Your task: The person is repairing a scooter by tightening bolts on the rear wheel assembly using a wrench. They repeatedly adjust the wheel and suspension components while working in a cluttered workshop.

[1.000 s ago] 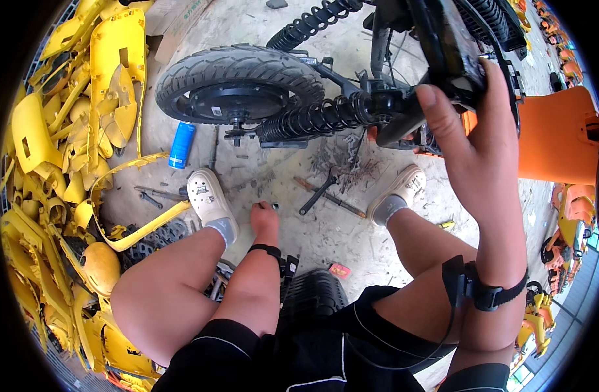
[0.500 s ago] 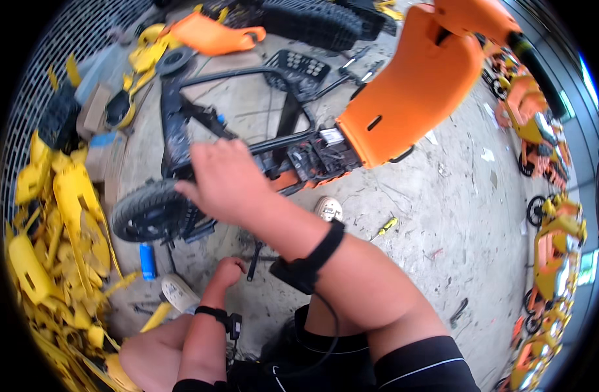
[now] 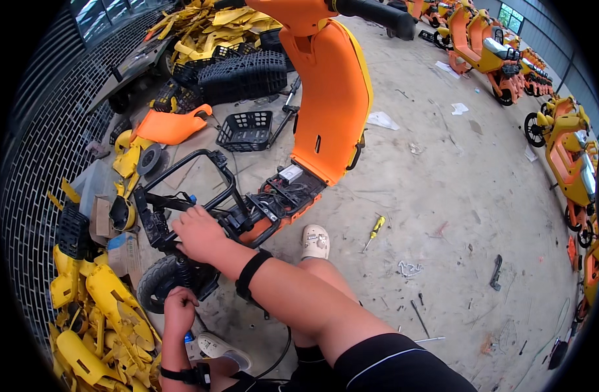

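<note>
A partly stripped scooter stands before me, with an orange front panel (image 3: 335, 98), exposed wiring (image 3: 283, 189) and a bare black frame (image 3: 229, 176). My right hand (image 3: 201, 236) is closed over the rear of the frame, above the rear wheel (image 3: 157, 282); its fingertips are partly hidden. Lower down, my left hand (image 3: 180, 312) is at the wheel, beside the coil-spring shock absorber (image 3: 184, 273). Its fingers are curled in, and what they hold, if anything, is hidden.
Yellow plastic panels (image 3: 107, 300) are heaped at the left. A yellow screwdriver (image 3: 376, 227) and a thin metal rod (image 3: 419, 318) lie on the floor to the right. Black crates (image 3: 244, 130) sit beyond the frame; parked scooters (image 3: 567, 157) line the right.
The view has shifted, showing more of the far floor. My left hand has moved up and forward to the rear wheel. My right hand stays on the frame's rear.
</note>
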{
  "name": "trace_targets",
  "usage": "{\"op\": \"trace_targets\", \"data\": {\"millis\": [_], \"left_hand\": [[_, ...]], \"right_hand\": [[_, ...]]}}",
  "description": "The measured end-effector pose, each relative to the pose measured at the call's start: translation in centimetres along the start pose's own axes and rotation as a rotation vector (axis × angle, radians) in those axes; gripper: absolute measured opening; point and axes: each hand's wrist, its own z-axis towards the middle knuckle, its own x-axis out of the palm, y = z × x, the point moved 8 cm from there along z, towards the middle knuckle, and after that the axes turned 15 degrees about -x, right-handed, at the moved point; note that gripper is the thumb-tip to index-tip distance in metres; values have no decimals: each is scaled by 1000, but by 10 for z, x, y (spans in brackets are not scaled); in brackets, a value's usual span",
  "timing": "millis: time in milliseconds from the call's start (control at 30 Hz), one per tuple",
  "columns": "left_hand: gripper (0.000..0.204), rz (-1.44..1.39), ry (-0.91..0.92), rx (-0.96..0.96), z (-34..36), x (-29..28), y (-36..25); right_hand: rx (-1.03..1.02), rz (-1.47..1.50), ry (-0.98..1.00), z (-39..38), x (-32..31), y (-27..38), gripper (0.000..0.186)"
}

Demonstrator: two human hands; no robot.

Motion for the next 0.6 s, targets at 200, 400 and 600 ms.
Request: {"op": "trace_targets", "data": {"millis": [200,400,600], "left_hand": [[14,-80,-203,-138,-20,-25,3],[12,-15,-220,-92,-9,-30,-8],[13,-39,-229,-165,-11,-41,-6]], "right_hand": [[40,-68,36,0,4,-21,27],[23,-150,97,-4,4,-23,24],[1,-158,162,-9,-4,-2,27]]}}
